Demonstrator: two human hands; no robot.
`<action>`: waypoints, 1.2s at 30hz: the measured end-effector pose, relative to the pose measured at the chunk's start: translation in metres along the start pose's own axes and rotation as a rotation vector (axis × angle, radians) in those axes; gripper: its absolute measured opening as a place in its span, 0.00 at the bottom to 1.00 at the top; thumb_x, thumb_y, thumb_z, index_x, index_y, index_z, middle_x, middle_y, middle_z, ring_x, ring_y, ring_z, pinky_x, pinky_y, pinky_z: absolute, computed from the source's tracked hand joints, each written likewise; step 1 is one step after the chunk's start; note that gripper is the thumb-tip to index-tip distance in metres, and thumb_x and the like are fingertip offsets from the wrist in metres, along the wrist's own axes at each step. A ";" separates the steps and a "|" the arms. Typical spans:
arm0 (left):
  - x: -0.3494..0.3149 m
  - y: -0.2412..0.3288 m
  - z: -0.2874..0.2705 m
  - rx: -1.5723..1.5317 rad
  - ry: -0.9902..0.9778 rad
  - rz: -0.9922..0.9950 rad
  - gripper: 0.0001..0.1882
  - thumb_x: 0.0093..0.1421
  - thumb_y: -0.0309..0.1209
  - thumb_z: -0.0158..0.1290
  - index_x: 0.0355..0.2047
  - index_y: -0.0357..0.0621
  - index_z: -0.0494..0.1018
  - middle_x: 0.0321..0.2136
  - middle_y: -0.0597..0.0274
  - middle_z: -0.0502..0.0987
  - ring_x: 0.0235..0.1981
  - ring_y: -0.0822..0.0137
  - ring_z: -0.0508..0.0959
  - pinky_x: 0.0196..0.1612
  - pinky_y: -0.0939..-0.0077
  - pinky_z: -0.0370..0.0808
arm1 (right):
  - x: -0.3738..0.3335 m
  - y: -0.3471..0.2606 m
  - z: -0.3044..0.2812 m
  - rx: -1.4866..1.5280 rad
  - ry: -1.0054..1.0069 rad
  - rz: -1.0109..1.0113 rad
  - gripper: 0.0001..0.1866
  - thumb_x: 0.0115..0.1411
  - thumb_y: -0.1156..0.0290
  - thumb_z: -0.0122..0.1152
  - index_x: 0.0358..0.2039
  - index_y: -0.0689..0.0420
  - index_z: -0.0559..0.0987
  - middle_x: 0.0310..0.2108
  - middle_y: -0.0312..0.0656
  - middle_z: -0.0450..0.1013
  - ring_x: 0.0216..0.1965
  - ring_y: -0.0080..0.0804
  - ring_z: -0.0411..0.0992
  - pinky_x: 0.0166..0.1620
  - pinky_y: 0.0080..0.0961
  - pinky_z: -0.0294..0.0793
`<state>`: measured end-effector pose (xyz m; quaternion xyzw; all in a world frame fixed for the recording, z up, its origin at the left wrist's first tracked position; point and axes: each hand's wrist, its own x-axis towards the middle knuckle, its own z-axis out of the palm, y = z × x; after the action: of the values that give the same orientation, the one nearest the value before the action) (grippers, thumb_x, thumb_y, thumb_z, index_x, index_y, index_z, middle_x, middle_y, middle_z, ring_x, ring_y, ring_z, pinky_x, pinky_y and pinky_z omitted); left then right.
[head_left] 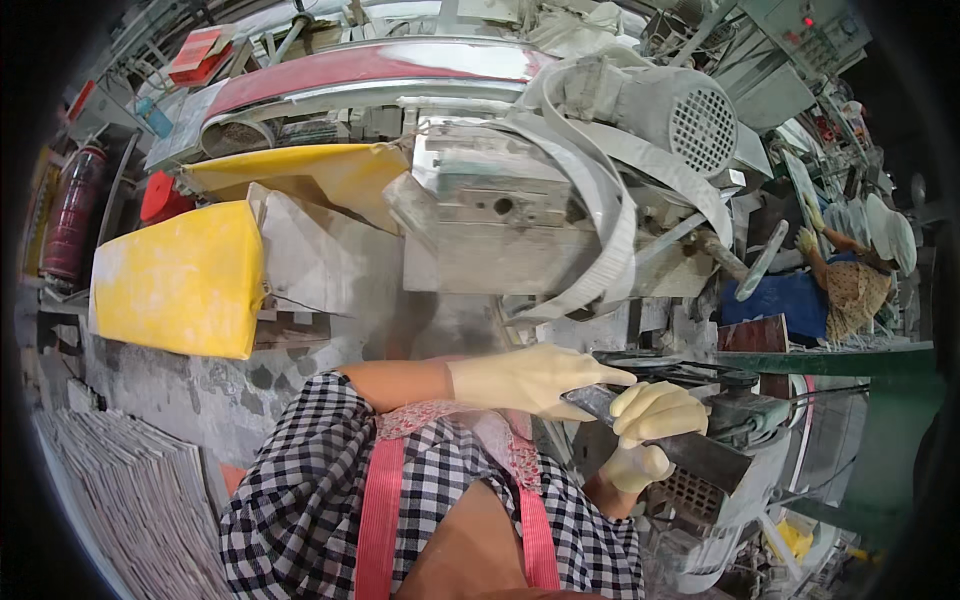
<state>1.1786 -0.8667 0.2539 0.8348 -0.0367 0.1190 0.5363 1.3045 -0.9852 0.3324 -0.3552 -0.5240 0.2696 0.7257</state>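
Note:
My left hand [545, 380], in a cream rubber glove, reaches to the right with its fingers along the upper edge of a small dark flat piece [592, 401]. My right hand [658, 415], gloved alike, has its fingers curled over the other end of that piece. Both hands are close together at the left side of a grey machine with a perforated grille [697, 490]. The gloves hide much of the piece, and its exact kind cannot be made out.
Ahead stands a dusty belt-driven machine with a motor [700, 120] and loose pale belts [610, 240]. A yellow-covered block [180, 280] is at left, above stacked thin sheets [130, 500]. Another person [850, 290] works at far right, beyond a green beam [830, 364].

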 end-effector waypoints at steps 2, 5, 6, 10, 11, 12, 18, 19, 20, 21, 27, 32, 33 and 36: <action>-0.031 0.008 -0.019 -0.026 0.150 0.135 0.31 0.57 0.38 0.64 0.59 0.46 0.69 0.39 0.52 0.78 0.37 0.52 0.80 0.40 0.60 0.78 | 0.003 0.002 0.045 -0.030 0.083 -0.010 0.26 0.56 0.48 0.71 0.22 0.59 0.75 0.18 0.39 0.73 0.22 0.32 0.73 0.31 0.32 0.77; -0.074 0.023 -0.058 -0.043 0.197 0.115 0.30 0.56 0.37 0.66 0.57 0.45 0.71 0.36 0.51 0.80 0.38 0.54 0.82 0.41 0.64 0.78 | 0.002 0.003 0.090 -0.358 0.231 -0.013 0.42 0.57 0.40 0.66 0.53 0.68 0.69 0.41 0.53 0.76 0.43 0.46 0.76 0.53 0.45 0.73; -0.086 0.033 -0.068 -0.093 0.310 0.104 0.28 0.58 0.38 0.65 0.56 0.43 0.71 0.39 0.50 0.81 0.39 0.56 0.83 0.42 0.68 0.78 | 0.003 0.001 0.094 -0.347 0.251 -0.009 0.44 0.60 0.40 0.62 0.58 0.69 0.65 0.45 0.55 0.75 0.47 0.49 0.75 0.57 0.47 0.71; -0.114 0.056 -0.118 -0.728 0.572 -0.296 0.22 0.61 0.27 0.58 0.55 0.34 0.70 0.29 0.58 0.81 0.31 0.68 0.81 0.36 0.73 0.77 | 0.003 -0.010 0.079 -0.512 0.436 -0.204 0.38 0.73 0.48 0.43 0.64 0.74 0.60 0.50 0.61 0.75 0.53 0.54 0.75 0.61 0.46 0.72; -0.115 0.056 -0.127 -0.807 0.696 -0.138 0.22 0.62 0.27 0.56 0.55 0.32 0.69 0.26 0.58 0.80 0.29 0.68 0.81 0.35 0.73 0.76 | 0.001 -0.015 0.072 -0.569 0.562 -0.163 0.35 0.74 0.51 0.39 0.62 0.75 0.62 0.49 0.60 0.76 0.51 0.49 0.77 0.57 0.42 0.76; -0.115 0.055 -0.134 -0.749 0.801 -0.117 0.22 0.64 0.31 0.54 0.54 0.30 0.69 0.24 0.57 0.79 0.28 0.65 0.80 0.34 0.72 0.77 | 0.001 -0.017 0.062 -0.984 0.614 -0.135 0.34 0.75 0.53 0.38 0.61 0.76 0.63 0.45 0.58 0.77 0.48 0.46 0.77 0.56 0.41 0.77; -0.095 0.035 -0.136 -0.306 1.106 -0.045 0.19 0.62 0.39 0.57 0.44 0.34 0.75 0.51 0.41 0.77 0.54 0.54 0.75 0.62 0.59 0.66 | 0.027 -0.014 -0.040 -0.510 1.038 -0.312 0.30 0.73 0.59 0.39 0.57 0.79 0.69 0.20 0.40 0.71 0.24 0.28 0.67 0.47 0.32 0.77; -0.091 0.034 -0.134 -0.194 1.078 -0.011 0.19 0.61 0.39 0.57 0.44 0.35 0.75 0.55 0.38 0.75 0.59 0.52 0.72 0.66 0.57 0.61 | 0.034 -0.009 -0.062 -0.499 1.128 -0.311 0.30 0.72 0.59 0.40 0.57 0.78 0.69 0.19 0.40 0.70 0.23 0.29 0.67 0.47 0.31 0.77; -0.086 0.034 -0.132 -0.245 1.090 -0.031 0.19 0.60 0.40 0.58 0.42 0.35 0.76 0.58 0.41 0.73 0.62 0.52 0.70 0.67 0.58 0.59 | 0.042 -0.003 -0.086 -0.511 1.089 -0.298 0.29 0.72 0.59 0.40 0.56 0.76 0.71 0.18 0.40 0.70 0.23 0.29 0.68 0.46 0.30 0.77; -0.080 0.034 -0.130 -0.286 1.090 -0.034 0.19 0.58 0.41 0.60 0.41 0.36 0.76 0.60 0.43 0.72 0.64 0.53 0.67 0.67 0.59 0.57 | 0.052 0.006 -0.112 -0.508 1.114 -0.285 0.28 0.71 0.59 0.41 0.55 0.74 0.73 0.18 0.40 0.71 0.23 0.29 0.69 0.44 0.28 0.76; -0.039 0.038 -0.103 -0.029 1.194 -0.273 0.20 0.57 0.44 0.60 0.38 0.39 0.76 0.65 0.43 0.66 0.72 0.50 0.54 0.72 0.55 0.47 | 0.143 0.098 -0.285 -0.255 1.030 -0.044 0.26 0.70 0.57 0.45 0.54 0.68 0.76 0.34 0.53 0.81 0.33 0.35 0.79 0.46 0.28 0.74; -0.016 0.035 -0.083 0.324 1.239 -0.508 0.17 0.61 0.36 0.57 0.43 0.34 0.75 0.68 0.47 0.63 0.72 0.56 0.54 0.69 0.65 0.50 | 0.195 0.237 -0.387 -0.613 0.573 0.270 0.23 0.68 0.61 0.54 0.58 0.61 0.75 0.51 0.49 0.78 0.51 0.39 0.77 0.57 0.32 0.71; -0.014 0.035 -0.084 0.332 1.261 -0.548 0.19 0.61 0.35 0.56 0.47 0.33 0.75 0.68 0.48 0.63 0.71 0.58 0.56 0.68 0.67 0.52 | 0.203 0.262 -0.400 -0.856 0.459 0.346 0.23 0.67 0.62 0.56 0.58 0.61 0.74 0.54 0.48 0.77 0.54 0.39 0.75 0.59 0.32 0.70; -0.008 0.034 -0.083 0.149 1.413 -0.615 0.35 0.62 0.28 0.54 0.67 0.30 0.58 0.65 0.55 0.64 0.55 0.72 0.67 0.60 0.79 0.59 | 0.221 0.315 -0.424 -1.352 0.097 0.243 0.25 0.64 0.63 0.54 0.60 0.59 0.71 0.62 0.53 0.68 0.64 0.48 0.64 0.63 0.36 0.66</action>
<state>1.1517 -0.8061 0.3149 0.5671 0.5559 0.4713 0.3838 1.7693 -0.7255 0.1225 -0.7979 -0.5004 -0.0531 0.3317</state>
